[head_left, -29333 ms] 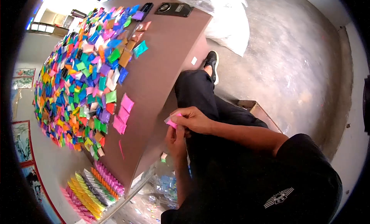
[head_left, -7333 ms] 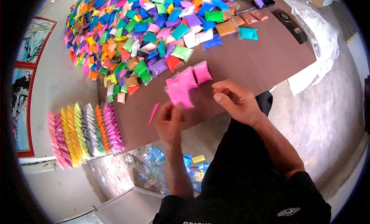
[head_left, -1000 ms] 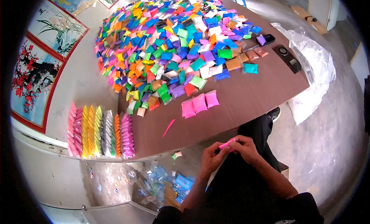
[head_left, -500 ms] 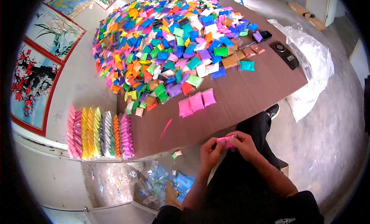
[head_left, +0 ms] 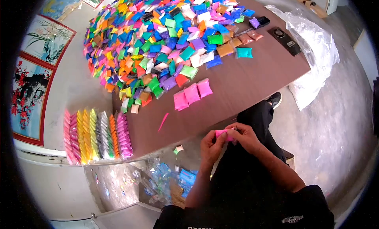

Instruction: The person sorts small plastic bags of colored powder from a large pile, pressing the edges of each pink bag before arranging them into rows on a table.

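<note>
One left hand (head_left: 212, 147), one right hand (head_left: 245, 136), one pink packet (head_left: 218, 132) between; from there, three pink pouches (head_left: 192, 94) toward eleven o'clock, one teal pouch (head_left: 244, 52) at twelve, one pink strip (head_left: 163, 122) between nine and ten.

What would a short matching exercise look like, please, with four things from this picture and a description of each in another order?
Column one:
1. Three pink packets
2. Thin pink strip
3. Left hand and right hand
4. Twisted packs

Column two:
A. Holding a pink item together
B. Multicoloured row at the table's left end
C. All one colour, side by side
D. Lying by itself on the table

Pairs: 1-C, 2-D, 3-A, 4-B
</note>
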`<act>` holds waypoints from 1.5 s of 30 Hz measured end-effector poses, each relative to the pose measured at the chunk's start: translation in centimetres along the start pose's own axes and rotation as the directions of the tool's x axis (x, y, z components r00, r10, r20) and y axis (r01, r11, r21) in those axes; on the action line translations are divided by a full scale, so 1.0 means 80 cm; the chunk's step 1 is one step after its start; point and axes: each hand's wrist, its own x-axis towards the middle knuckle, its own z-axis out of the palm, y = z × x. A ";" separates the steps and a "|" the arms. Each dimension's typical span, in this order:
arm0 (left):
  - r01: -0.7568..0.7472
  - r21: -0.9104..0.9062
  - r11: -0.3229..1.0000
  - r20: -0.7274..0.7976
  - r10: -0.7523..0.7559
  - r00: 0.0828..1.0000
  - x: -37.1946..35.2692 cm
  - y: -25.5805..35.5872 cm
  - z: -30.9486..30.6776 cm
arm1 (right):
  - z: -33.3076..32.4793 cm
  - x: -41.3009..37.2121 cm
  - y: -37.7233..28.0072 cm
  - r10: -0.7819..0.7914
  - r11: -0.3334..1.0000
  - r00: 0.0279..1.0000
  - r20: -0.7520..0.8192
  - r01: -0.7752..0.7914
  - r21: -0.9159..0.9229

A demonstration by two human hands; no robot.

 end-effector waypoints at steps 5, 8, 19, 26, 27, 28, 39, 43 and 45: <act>0.061 0.045 0.997 0.031 -0.062 0.998 -0.002 0.010 0.007 | -0.010 0.002 0.027 -0.113 0.993 0.993 -0.032 0.114 0.039; 0.067 0.035 0.997 -0.009 -0.066 0.998 -0.006 0.027 0.021 | -0.007 -0.006 0.015 -0.060 0.997 0.991 -0.116 0.066 0.044; -0.291 0.162 0.943 0.210 0.255 0.944 0.027 0.063 0.018 | -0.020 -0.022 -0.043 -0.101 0.994 0.993 -0.061 0.103 0.042; -0.097 -0.105 0.990 0.162 0.113 0.980 0.019 0.102 0.042 | -0.019 -0.029 -0.061 -0.288 0.947 0.943 -0.166 0.306 0.098; -0.093 -0.128 0.987 0.188 0.117 0.975 0.020 0.103 0.044 | -0.016 -0.031 -0.064 -0.324 0.921 0.925 -0.200 0.357 0.157; -0.087 -0.150 0.985 0.216 0.119 0.969 0.021 0.102 0.044 | -0.014 -0.034 -0.068 -0.332 0.918 0.922 -0.201 0.365 0.157; -0.184 -0.181 0.966 0.450 0.247 0.858 0.018 0.095 0.065 | -0.037 -0.079 -0.067 -0.370 0.899 0.894 -0.252 0.413 0.146; -0.097 -0.268 0.958 0.425 0.208 0.881 0.007 0.093 0.078 | -0.029 -0.081 -0.069 -0.392 0.859 0.855 -0.340 0.473 0.198; -0.189 -0.276 0.942 0.382 0.288 0.878 0.011 0.079 0.073 | -0.029 -0.082 -0.066 -0.370 0.880 0.883 -0.289 0.432 0.196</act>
